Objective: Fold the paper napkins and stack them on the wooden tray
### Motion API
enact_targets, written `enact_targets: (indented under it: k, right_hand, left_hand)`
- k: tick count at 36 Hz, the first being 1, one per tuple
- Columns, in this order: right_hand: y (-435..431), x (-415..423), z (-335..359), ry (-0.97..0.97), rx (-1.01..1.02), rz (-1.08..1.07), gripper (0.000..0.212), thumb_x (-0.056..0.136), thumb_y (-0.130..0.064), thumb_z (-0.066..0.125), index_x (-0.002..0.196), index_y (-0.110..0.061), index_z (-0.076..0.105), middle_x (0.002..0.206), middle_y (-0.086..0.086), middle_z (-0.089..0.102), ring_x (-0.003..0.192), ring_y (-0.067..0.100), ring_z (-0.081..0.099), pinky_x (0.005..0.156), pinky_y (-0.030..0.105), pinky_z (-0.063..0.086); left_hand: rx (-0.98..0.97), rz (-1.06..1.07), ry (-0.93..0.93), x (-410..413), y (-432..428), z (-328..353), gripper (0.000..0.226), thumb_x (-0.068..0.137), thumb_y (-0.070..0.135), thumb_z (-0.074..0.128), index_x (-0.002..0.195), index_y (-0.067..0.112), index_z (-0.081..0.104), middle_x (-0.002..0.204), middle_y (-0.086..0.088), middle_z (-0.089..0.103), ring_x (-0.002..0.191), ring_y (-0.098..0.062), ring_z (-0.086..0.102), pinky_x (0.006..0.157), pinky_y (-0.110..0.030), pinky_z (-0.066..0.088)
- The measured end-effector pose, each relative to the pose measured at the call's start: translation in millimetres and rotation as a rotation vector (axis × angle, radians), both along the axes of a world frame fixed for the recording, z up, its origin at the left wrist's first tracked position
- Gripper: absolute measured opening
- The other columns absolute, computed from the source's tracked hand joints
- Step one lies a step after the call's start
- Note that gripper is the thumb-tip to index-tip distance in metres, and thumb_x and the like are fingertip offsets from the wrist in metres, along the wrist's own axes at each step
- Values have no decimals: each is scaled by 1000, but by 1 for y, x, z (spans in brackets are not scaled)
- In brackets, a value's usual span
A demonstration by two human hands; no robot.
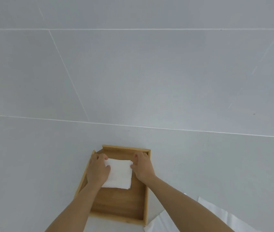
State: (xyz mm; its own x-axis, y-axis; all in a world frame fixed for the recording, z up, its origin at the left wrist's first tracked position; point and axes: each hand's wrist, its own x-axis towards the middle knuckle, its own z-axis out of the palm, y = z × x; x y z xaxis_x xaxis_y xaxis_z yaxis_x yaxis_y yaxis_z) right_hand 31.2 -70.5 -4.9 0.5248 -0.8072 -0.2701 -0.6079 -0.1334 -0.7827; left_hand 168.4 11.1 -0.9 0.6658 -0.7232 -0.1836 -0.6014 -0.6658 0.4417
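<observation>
Head view, looking down on a pale tiled floor crossed by thin white grout lines. I read the scene from the bottom edge, where both bare forearms enter and reach toward 12 o'clock.

Wooden tray: a shallow rectangular tray with raised rims, lying flat on the floor low in the frame, its long axis running roughly from 6 to 12 o'clock. The corner at about 11 o'clock appears cut or notched.

Folded napkin: a white, roughly square stack of folded paper resting inside the tray, in the half toward 12 o'clock. I can make out layered edges along its 3 o'clock side and at the corner near 5 o'clock, but I cannot count the layers.

Left hand: lies palm down over the napkin's 9 o'clock edge, fingers curled over the far corner and the thumb pressed on the top sheet. It is pressing or lightly pinching the paper; I cannot tell whether the fingers close beneath it.

Right hand: sits at the napkin's 3 o'clock edge, thumb touching the corner near 1 o'clock, the remaining fingers bent toward the tray's far rim. Whether it truly grasps the paper or only steadies it I cannot tell.

Loose napkins: unfolded white sheets lying on the floor at about 4 o'clock from the tray, just beside its rim, partly covered by the right forearm.
</observation>
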Motion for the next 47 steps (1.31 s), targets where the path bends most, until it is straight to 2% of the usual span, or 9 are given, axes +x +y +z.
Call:
enact_targets:
  k: [4, 8, 20, 26, 30, 35, 43, 45, 47]
  right_hand:
    - [-1, -24, 12, -37, -35, -34, 30, 87, -15, 56, 116, -10, 48, 104, -2, 44, 86, 13, 45, 76, 23, 38]
    - [1, -61, 19, -39, -68, -41, 30, 86, -14, 57, 115, -11, 49, 103, -4, 44, 80, 15, 48, 74, 23, 41]
    - [-2, -210, 19, 232, -49, -82, 32, 87, -11, 55, 119, -13, 49, 98, -1, 48, 84, 15, 47, 77, 24, 41]
    - [7, -257, 7, 371, -12, -69, 37, 88, -12, 54, 123, -14, 46, 103, -2, 48, 91, 14, 45, 90, 32, 46]
    - [12, -262, 0, 427, -4, -39, 45, 86, -15, 58, 128, -16, 43, 126, 5, 51, 115, 19, 46, 94, 32, 44]
    - [13, -260, -10, 563, -64, -2, 56, 80, -26, 66, 128, -12, 39, 131, 5, 46, 123, 24, 39, 100, 32, 36]
    - [8, -254, -13, 634, 5, 52, 46, 76, -22, 70, 114, -11, 45, 115, 6, 57, 109, 24, 49, 92, 31, 35]
    - [7, -254, -13, 590, 15, 44, 24, 77, -18, 66, 91, -17, 47, 94, 0, 55, 94, 20, 48, 84, 29, 31]
    - [5, -254, -11, 514, 44, 7, 27, 80, -16, 61, 65, -21, 39, 72, -7, 44, 82, 18, 43, 78, 26, 28]
  left_hand:
    - [-28, -82, 60, -24, -11, 13, 25, 88, 14, 56, 113, 11, 55, 128, -7, 48, 107, -23, 55, 86, -29, 45]
    - [-49, -183, 133, -63, -19, 20, 22, 88, 17, 56, 109, 12, 57, 125, -5, 51, 105, -21, 56, 88, -29, 43]
    - [170, -632, 106, -192, -29, 13, 29, 88, 29, 51, 114, 14, 55, 122, -5, 52, 110, -21, 53, 96, -31, 39]
    - [344, -693, -17, -246, -20, 2, 44, 84, 45, 49, 110, 11, 55, 103, -4, 50, 111, -24, 54, 93, -34, 37]
    - [409, -660, -26, -267, -11, -7, 60, 79, 57, 52, 120, 12, 50, 128, -5, 51, 120, -24, 48, 101, -36, 34]
    - [435, -630, -62, -278, -3, -13, 64, 75, 55, 60, 121, 13, 46, 126, -4, 50, 119, -23, 48, 99, -34, 35]
    - [452, -594, -60, -283, -2, -18, 62, 77, 51, 62, 122, 13, 43, 127, -3, 49, 119, -21, 48, 97, -33, 37]
    - [453, -590, -56, -283, -2, -19, 61, 77, 49, 62, 122, 13, 42, 126, -3, 49, 117, -21, 48, 96, -33, 37]
    - [444, -583, -53, -283, -1, -19, 61, 76, 49, 63, 121, 14, 42, 125, -3, 50, 116, -21, 49, 95, -33, 37]
